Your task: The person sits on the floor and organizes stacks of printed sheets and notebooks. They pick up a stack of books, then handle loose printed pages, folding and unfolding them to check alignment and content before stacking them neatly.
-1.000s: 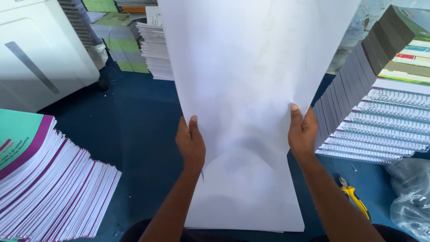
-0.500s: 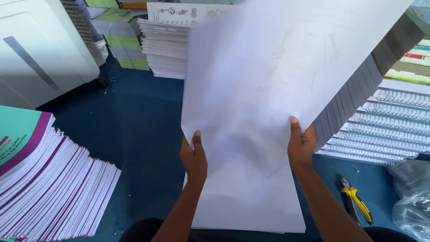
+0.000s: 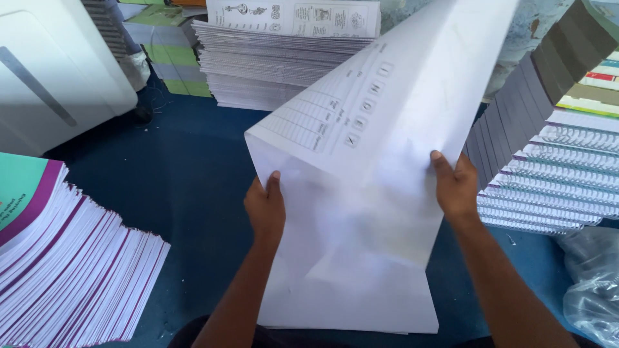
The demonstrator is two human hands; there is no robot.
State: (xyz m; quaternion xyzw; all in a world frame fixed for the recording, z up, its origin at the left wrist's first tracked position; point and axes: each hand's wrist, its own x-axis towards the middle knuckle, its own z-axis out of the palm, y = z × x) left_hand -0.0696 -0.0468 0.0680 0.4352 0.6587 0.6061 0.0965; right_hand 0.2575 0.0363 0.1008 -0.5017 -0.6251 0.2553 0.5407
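— Any packages, labels, signs or screens?
— Just one crumpled clear plastic bag [image 3: 590, 290], lying at the right edge on the blue floor, just below the stack of spiral notebooks [image 3: 561, 187].
— Screens or signs anywhere?
— None visible. Only printed sheets and stacked booklets otherwise.

1. A single head-worn camera looks steeply down and forward over the person's own forearms, close to the work.
2. It faces a dark blue table surface [image 3: 187, 167]; the large white paper sheet [image 3: 380, 161] fills the centre at close range.
3. Stacked spiral-bound booklets [image 3: 554, 187] edge the right, purple-edged booklets [image 3: 71, 270] the left.
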